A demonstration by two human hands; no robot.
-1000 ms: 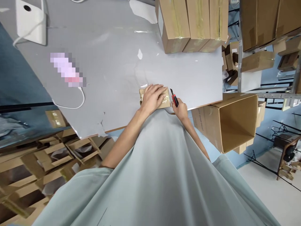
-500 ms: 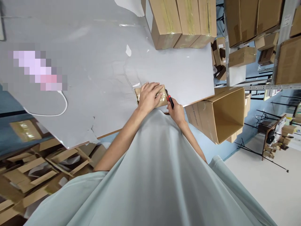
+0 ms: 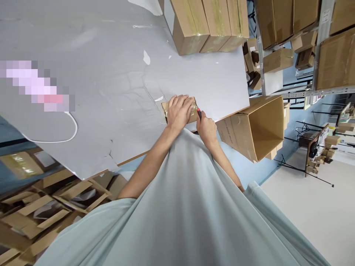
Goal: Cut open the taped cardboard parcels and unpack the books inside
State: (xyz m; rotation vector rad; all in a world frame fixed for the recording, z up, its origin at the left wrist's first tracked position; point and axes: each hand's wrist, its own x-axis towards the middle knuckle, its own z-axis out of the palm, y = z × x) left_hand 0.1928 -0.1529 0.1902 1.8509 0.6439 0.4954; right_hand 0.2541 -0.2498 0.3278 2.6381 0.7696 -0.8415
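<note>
A small taped cardboard box [image 3: 193, 115] lies at the near edge of the grey table [image 3: 122, 92]. Across its top rests my left hand [image 3: 178, 111], fingers stretched out toward the far edge of the box and covering much of it. My right hand [image 3: 206, 127] is closed round a red and black utility knife [image 3: 199, 113]. The knife's front end is at the right end of the box; whether the blade touches it I cannot tell.
Several taped cartons [image 3: 191, 26] stand at the table's far right. An open carton [image 3: 241, 129] is beside the right edge. A white cable [image 3: 76, 129] curves on the left. Opened boxes [image 3: 41, 210] fill the lower left, and shelving [image 3: 318, 44] holds more cartons.
The view has shifted slightly. My right hand and the knife have moved a little nearer along the right end of the box. My left hand stays on top, its thumb less visible.
</note>
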